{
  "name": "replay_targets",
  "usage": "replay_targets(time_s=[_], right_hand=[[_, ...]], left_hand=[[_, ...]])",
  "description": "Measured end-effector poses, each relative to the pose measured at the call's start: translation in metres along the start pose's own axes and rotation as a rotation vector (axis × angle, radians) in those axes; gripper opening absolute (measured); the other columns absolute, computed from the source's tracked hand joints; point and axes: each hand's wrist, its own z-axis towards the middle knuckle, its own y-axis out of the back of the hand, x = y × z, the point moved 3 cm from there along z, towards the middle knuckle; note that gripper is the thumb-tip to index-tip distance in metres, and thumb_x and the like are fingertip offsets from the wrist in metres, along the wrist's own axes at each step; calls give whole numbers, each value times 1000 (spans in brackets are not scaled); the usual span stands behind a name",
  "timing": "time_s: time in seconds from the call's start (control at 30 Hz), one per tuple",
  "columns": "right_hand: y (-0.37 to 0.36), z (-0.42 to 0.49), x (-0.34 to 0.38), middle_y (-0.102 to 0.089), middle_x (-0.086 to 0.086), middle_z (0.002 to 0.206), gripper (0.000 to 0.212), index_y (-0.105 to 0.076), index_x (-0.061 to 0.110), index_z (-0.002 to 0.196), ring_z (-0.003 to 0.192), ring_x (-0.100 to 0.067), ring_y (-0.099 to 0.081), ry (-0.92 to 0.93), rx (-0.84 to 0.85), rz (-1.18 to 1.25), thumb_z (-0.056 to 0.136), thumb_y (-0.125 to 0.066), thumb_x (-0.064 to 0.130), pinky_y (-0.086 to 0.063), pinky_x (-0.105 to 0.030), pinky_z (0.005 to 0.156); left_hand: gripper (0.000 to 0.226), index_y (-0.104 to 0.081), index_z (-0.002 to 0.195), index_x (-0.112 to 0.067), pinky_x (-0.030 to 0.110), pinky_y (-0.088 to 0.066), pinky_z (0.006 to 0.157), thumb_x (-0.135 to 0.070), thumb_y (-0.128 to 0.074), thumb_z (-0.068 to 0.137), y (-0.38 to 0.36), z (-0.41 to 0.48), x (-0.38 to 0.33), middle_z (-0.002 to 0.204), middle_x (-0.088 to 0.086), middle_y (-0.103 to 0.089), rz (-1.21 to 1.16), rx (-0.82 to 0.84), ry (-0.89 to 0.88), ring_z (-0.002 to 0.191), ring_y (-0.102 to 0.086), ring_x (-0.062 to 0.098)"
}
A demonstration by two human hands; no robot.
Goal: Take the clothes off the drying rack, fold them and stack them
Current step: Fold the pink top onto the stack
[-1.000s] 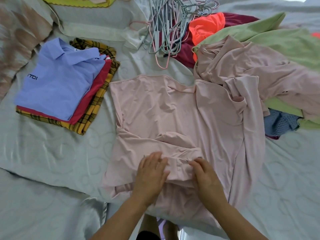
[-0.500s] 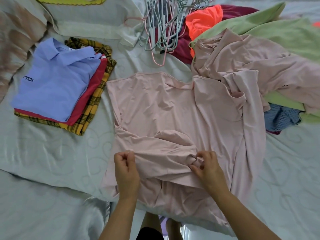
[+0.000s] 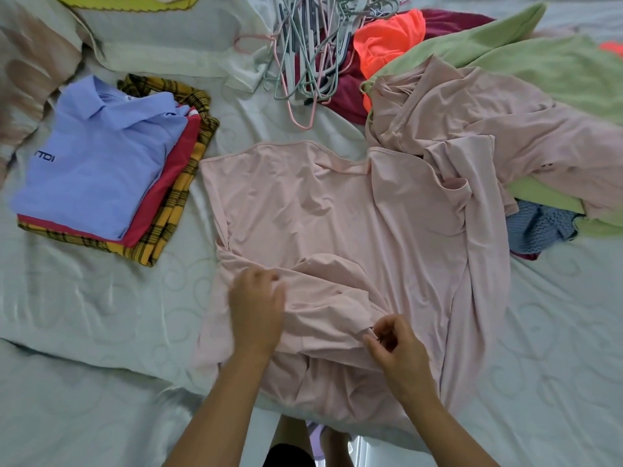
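A pale pink garment (image 3: 330, 210) lies spread across the middle of the bed, with a fold of it bunched near the front edge. My left hand (image 3: 258, 308) lies on that fold at its left end, blurred, fingers over the cloth. My right hand (image 3: 392, 342) pinches the fold's right end between thumb and fingers. To the left sits a folded stack (image 3: 101, 170): a light blue polo shirt on top, a red piece under it, a yellow plaid one at the bottom.
A heap of unfolded clothes (image 3: 526, 82) in green, pink, orange and maroon fills the back right. Several empty hangers (image 3: 303, 52) lie tangled at the back centre. A blue knit piece (image 3: 536, 227) sticks out at the right. Pale bedsheet (image 3: 101, 315) surrounds everything.
My left hand has shifted right and farther up along the pink fold, and my right hand has dropped slightly toward me, still pinching the fold's end.
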Motion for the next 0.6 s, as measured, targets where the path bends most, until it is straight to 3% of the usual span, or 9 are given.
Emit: replay_targets(time_s=[0.03,0.1,0.17,0.2,0.27,0.37,0.5,0.6], right_hand=[[-1,0,1,-57,-1,73,23,-51,18,76,70,-11,-53,10,1,-3,77,-73,8,-40,-12,59],[-2,-1,2,-57,0,72,25,-51,18,74,71,-12,-53,29,-5,7,77,-72,5,-39,-10,59],[-1,-2,2,-57,0,71,25,-50,18,73,69,-11,-53,29,-15,30,77,-72,6,-39,-11,58],[0,-4,0,-57,0,71,25,-50,18,74,68,-11,-53,21,-19,36,76,-73,6,-39,-12,58],[4,-8,-9,-55,0,70,25,-50,15,73,66,-10,-51,-13,-34,47,76,-72,4,-38,-14,57],[8,-16,-24,-52,-2,69,25,-48,12,74,63,-8,-49,-99,-52,84,77,-71,3,-37,-14,57],[6,-17,-28,-50,1,80,28,-45,18,78,68,-7,-49,-111,5,-24,78,-74,20,-38,-19,64],[1,-11,-7,-46,-1,104,24,-47,21,95,89,-14,-49,206,-147,-378,85,-55,41,-46,-28,78]], left_hand=[[36,-67,85,-8,37,-40,80,-39,-49,83,-10,10,-21,89,13,-64,-41,116,-97,86,-59,33],[42,-71,88,-16,39,-42,85,-54,-54,79,-37,22,-61,98,5,-66,34,485,-104,99,-55,26],[38,-70,95,-18,39,-41,93,-52,-57,81,-58,24,-79,110,4,-65,235,773,-24,109,-52,23],[33,-68,97,-16,38,-40,95,-45,-58,85,-64,26,-83,111,6,-65,211,822,8,108,-54,24],[11,-64,88,-14,30,-41,89,-24,-59,88,-66,34,-87,100,11,-66,-108,741,50,95,-57,24],[18,-53,71,-15,29,-42,77,-6,-62,84,-51,50,-91,78,6,-60,-480,503,88,77,-52,20],[7,-56,88,-6,34,-43,74,-8,-51,86,-26,31,-61,86,9,-60,-278,130,-124,82,-53,24],[24,-49,107,-17,36,-48,85,-21,-42,84,-20,-28,-25,107,8,-59,33,3,-390,100,-48,20]])
